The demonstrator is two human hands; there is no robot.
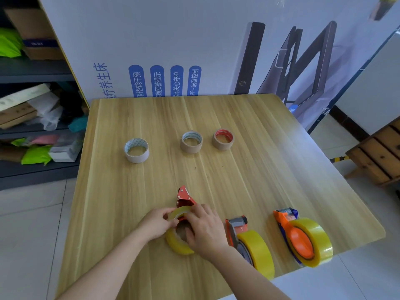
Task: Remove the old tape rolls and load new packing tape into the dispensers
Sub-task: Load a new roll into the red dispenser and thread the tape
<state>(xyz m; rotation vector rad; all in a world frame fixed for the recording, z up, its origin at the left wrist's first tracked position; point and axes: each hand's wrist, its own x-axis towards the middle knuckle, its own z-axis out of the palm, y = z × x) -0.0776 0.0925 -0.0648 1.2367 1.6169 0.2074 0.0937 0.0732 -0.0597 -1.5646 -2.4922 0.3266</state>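
A red tape dispenser [184,196] lies at the near middle of the wooden table [249,169], with a yellow tape roll [176,242] on it. My left hand [157,224] pinches the roll's upper left edge. My right hand [205,228] lies over the roll's right side, fingers on the roll and the dispenser. To the right stand a grey-and-orange dispenser [238,226] and an orange-and-blue dispenser [290,226], each carrying a full yellow roll. Farther back lie three nearly bare cardboard cores: a white one [136,150], a brown one [191,141], and one with a red rim [223,139].
A large white printed board [173,50] stands against the table's far edge. Dark shelves [32,126] with boxes and bags are at the left. A wooden crate [381,152] sits on the tiled floor at the right.
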